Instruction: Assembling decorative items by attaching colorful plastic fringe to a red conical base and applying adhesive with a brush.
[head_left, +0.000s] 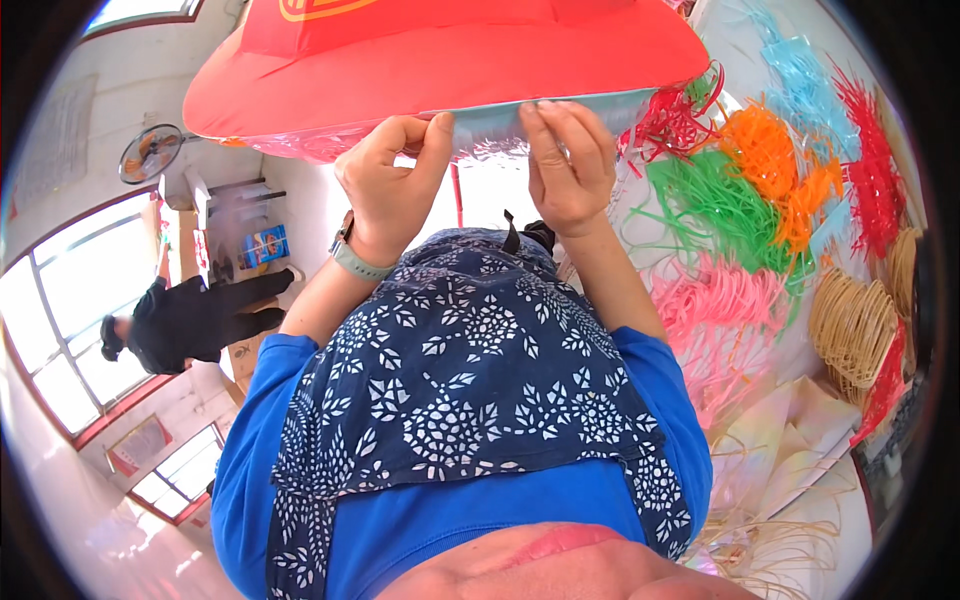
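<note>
A large red fabric-covered shape (450, 85), with part of a yellow design near its top, fills the top middle of the view. Along its lower edge runs a light blue fringed strip (488, 125) with shiny thin strands below it. My left hand (395, 185), wearing a watch with a pale green band, pinches the left end of this strip at the red edge. A short way to the right, my right hand (572, 165) pinches the strip between thumb and fingers. Its fingertips touch the red rim.
To the right lie bundles of stringy strips: red (872, 165), orange (765, 150), green (715, 205), pink (720, 300) and light blue (800, 75). Tan coiled strands (853, 325) sit beyond. At left, a person in dark clothes (180, 325) stands near a window, with a fan (152, 153) above.
</note>
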